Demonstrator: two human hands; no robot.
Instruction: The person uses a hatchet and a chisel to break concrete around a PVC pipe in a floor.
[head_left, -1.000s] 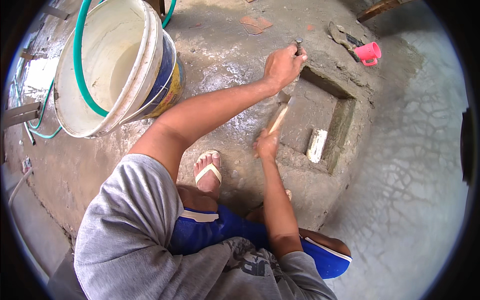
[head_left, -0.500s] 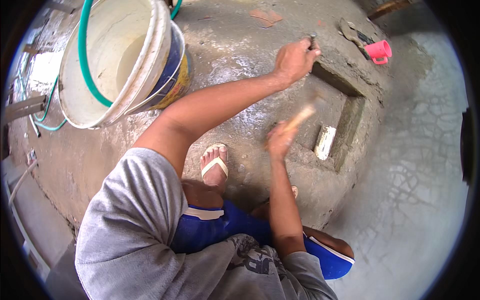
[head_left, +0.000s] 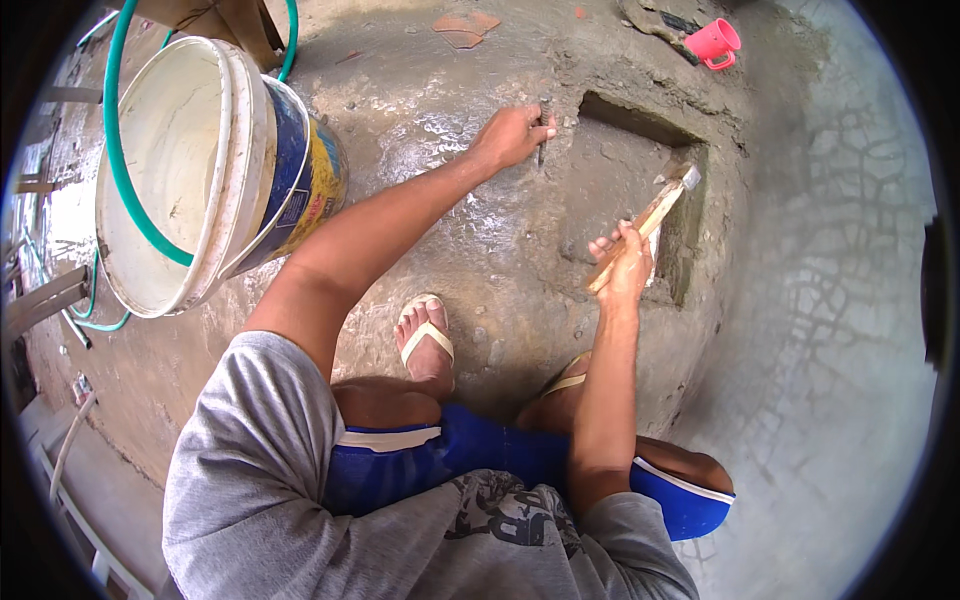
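Ribbed steel rod [head_left: 545, 113], probably used as a chisel, stands close to upright in the left hand [head_left: 512, 137], pinched between thumb and fingers near its top; whether its lower end touches the concrete floor [head_left: 500, 235] cannot be told. The right hand [head_left: 628, 265] is apart from the left, wrapped around the wooden handle of a claw hammer [head_left: 660, 205], whose head is beyond that hand over the rectangular recess [head_left: 610, 175], well clear of the rod. A white piece [head_left: 655, 252] is partly hidden behind the right hand. To strike well, the rod should probably be gripped a little lower, leaving more bare steel above the fingers, with its tip seated firmly and its lean kept steady. The hammer face ought to meet the top squarely, in short measured blows; a glancing hit could catch the left thumb or skid the tip across the wet surface. Chips may fly toward the bare toes in the sandal [head_left: 425, 342] nearer the body than the left hand. The bucket [head_left: 235, 180], left of that hand, seems far enough from the swing.
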